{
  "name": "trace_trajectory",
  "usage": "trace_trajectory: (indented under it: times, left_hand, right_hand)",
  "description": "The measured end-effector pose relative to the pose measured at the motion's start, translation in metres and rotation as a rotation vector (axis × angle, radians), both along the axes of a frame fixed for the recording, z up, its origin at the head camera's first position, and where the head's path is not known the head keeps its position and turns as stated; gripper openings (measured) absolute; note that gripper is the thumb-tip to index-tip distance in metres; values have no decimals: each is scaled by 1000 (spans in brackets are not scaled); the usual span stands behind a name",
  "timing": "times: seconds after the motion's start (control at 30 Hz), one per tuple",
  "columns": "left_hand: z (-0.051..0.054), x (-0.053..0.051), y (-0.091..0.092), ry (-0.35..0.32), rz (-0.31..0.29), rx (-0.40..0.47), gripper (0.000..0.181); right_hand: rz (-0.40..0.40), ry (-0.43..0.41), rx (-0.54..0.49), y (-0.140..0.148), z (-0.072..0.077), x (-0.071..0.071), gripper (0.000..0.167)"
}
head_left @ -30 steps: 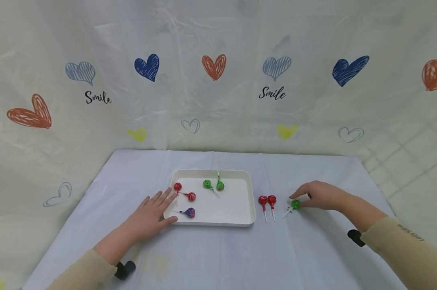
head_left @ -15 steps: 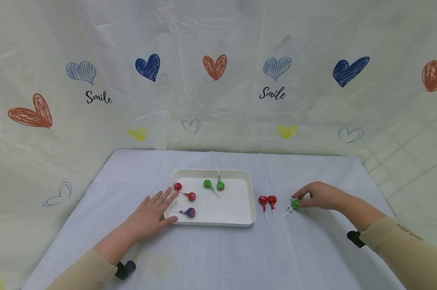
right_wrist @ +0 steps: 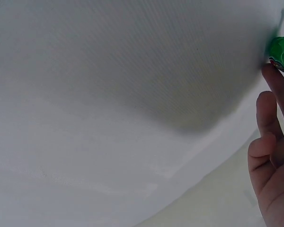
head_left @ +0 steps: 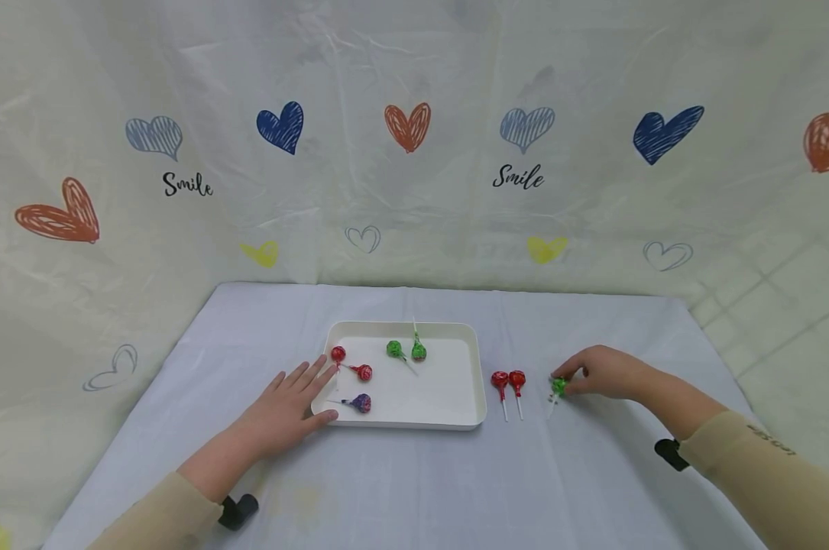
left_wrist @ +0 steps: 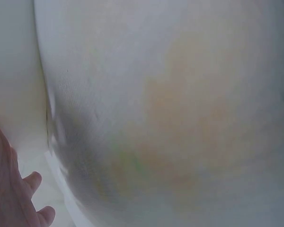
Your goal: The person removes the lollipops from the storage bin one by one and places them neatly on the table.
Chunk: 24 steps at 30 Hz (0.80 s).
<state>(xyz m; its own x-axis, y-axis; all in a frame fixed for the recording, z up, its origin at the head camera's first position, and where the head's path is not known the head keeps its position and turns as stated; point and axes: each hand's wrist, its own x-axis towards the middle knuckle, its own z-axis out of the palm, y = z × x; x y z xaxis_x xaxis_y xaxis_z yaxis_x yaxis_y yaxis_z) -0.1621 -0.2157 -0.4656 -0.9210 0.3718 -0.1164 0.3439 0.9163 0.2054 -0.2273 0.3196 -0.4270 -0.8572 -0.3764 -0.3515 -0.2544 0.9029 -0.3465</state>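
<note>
- Head view: the right hand [head_left: 603, 372] pinches a green lollipop [head_left: 558, 386] between thumb and fingers, toward the right edge of the table [head_left: 414, 481], its stick pointing to the near edge; whether it touches the white cloth, I cannot tell
- Just left of it, two red lollipops [head_left: 500, 380] lie side by side, sticks toward the near edge
- The left hand [head_left: 286, 409] rests with fingers spread and straight over the left edge of the white tray [head_left: 448, 386], by its near left corner
- In the tray, two more red lollipops [head_left: 364, 373] lie near the left edge, a purple lollipop [head_left: 361, 402] toward the near left corner, and two other green lollipops [head_left: 394, 349] toward the far edge
- Left wrist view: fingers show in part, over blurred pale cloth
- Right wrist view: fingertips meet the pinched lollipop's green wrapper, partly cut off by the frame
</note>
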Motion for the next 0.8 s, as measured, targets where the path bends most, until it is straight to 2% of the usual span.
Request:
trace_trajectory:
  times: [0.3,0.8]
  left_hand:
    - [2,0,1,-10,9,1,83]
    - [2,-1,2,-22,22,-6,86]
  right_hand:
    - [36,30,-7,-6,5,-8,28]
    - [49,2,-32,-32,5,-17,28]
